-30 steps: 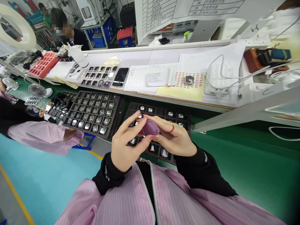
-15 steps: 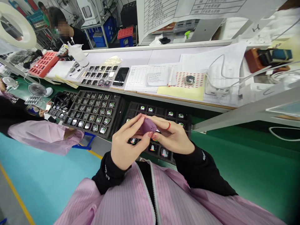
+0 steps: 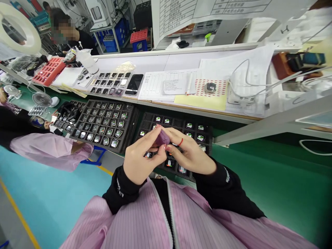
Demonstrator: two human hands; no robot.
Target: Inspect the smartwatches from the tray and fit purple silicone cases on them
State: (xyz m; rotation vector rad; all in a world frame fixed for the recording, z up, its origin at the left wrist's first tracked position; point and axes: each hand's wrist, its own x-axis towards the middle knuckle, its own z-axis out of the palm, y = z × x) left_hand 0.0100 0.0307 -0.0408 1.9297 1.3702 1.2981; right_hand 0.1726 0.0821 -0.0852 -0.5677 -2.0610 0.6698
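Between the fingertips of both hands is a small purple cloth, folded over; whatever it may cover is hidden. My left hand pinches it from the left side, thumb below and fingers above. From the right, my right hand, with a red ring on one finger, closes on the same cloth. Under both hands lies a black foam tray with square watch modules in its slots, several with lit screens. The hands cover part of this tray.
A second black tray of watch modules stands at left. On the shelf are a smartphone, paper sheets, a watch module and a clear tray of dark parts. A co-worker's pink sleeve reaches in from the left. A grey post slants at right.
The purple cloth has turned in the fingers and shows less of itself. My right fingers have shifted slightly left and closed in, while the trays stay where they were.
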